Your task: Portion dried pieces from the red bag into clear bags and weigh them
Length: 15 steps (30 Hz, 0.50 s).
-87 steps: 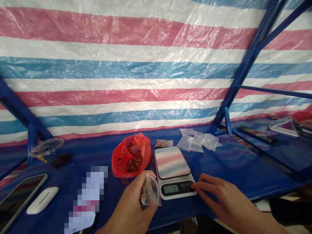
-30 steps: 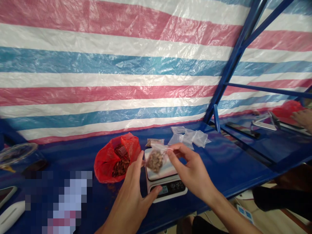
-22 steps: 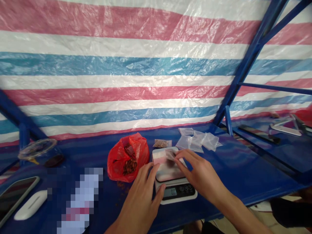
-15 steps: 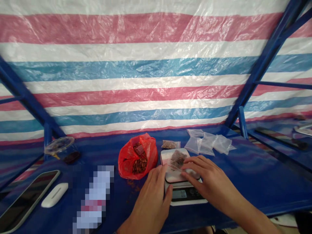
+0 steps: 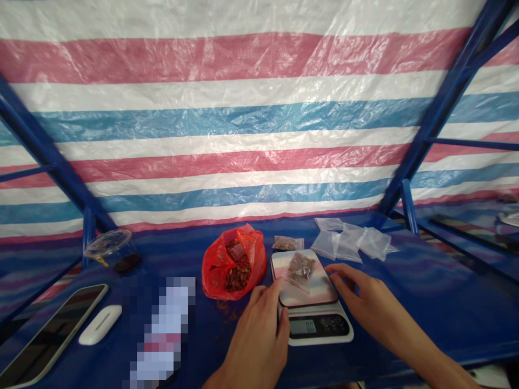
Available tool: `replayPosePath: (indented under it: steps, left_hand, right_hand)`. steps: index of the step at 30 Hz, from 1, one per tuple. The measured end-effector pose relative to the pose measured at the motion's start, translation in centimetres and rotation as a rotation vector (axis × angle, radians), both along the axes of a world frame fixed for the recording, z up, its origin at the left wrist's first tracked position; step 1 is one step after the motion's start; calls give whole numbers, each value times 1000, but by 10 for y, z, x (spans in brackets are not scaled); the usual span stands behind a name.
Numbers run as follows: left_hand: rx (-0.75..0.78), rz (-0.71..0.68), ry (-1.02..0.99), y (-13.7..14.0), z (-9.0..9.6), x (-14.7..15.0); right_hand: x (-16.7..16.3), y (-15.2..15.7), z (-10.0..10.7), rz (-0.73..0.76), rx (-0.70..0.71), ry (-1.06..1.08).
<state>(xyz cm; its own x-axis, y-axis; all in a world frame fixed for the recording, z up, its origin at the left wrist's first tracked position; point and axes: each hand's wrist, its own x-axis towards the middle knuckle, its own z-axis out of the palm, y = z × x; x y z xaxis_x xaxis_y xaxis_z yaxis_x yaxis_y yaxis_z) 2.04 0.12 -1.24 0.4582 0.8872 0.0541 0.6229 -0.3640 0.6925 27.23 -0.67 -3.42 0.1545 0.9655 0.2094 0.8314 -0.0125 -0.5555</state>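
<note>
A kitchen scale [image 5: 320, 328] with a shiny square plate sits on the blue table; its display seems to read 0.0. On the plate lies a small clear zip bag [image 5: 300, 270] of brownish dried bits, which neither hand holds. My left hand [image 5: 259, 329] rests along the scale's left side, thumb apart from the fingers, fingertips at the plate's edge. At the plate's right edge is my right hand [image 5: 360, 292], fingers bent loosely, thumb apart, nothing in it. A second filled zip bag [image 5: 287, 243] lies behind the scale.
A red plastic bag [image 5: 214, 270] of brown dried pieces stands open left of the scale. Several clear zip bags [image 5: 348, 240] lie behind right. Farther left are a phone [image 5: 57, 335], a white case [image 5: 100, 324], a plastic cup [image 5: 115, 251] on its side and a blurred-out strip [image 5: 166, 329].
My right hand has let go of the zip bag and drawn back right to the scale's edge. The bag now lies flat on the plate. My left hand stays beside the scale.
</note>
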Motion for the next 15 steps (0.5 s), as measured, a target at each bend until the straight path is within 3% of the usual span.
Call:
replayPosePath:
  steps: [5, 11, 13, 15]
  left_hand:
    - [36, 13, 6, 0, -3, -1]
    - [275, 15, 86, -3, -2, -9]
    - [348, -63, 106, -6, 0, -11]
    - [422, -259, 93, -11, -2, -12]
  right_hand:
    - [-4, -2, 5, 17, 40, 28]
    - [0, -4, 2, -11, 79, -55]
    - [3, -5, 4, -12, 90, -46]
    - [4, -5, 5, -8, 99, -20]
